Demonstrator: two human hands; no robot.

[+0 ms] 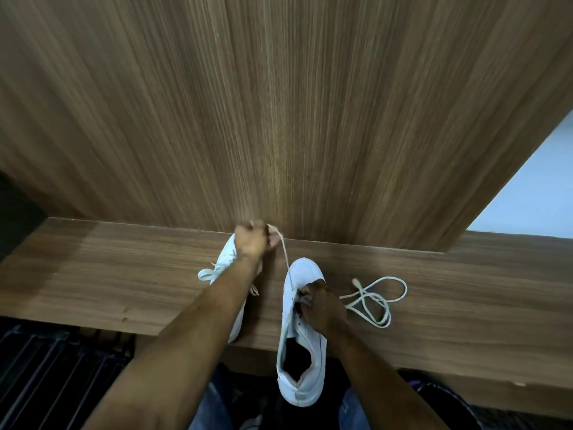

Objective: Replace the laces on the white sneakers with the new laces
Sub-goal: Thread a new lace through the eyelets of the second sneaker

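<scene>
Two white sneakers stand on a wooden ledge point(465, 293). The right sneaker point(302, 342) overhangs the ledge's front edge, heel toward me, its opening dark. My right hand point(322, 308) grips this sneaker at the eyelets. A cream lace point(285, 252) runs taut from those eyelets up to my left hand point(252, 240), which pinches its end, raised near the back panel. The lace's other end point(376, 297) lies looped on the ledge right of the shoe. The left sneaker point(224, 259) is laced with a bow and is mostly hidden under my left forearm.
A tall wood-grain panel point(279, 103) rises right behind the ledge. Dark slatted furniture point(55, 373) sits lower left, below the ledge. My jeans-clad legs point(214, 408) show at the bottom. A pale wall point(533, 193) appears at the right.
</scene>
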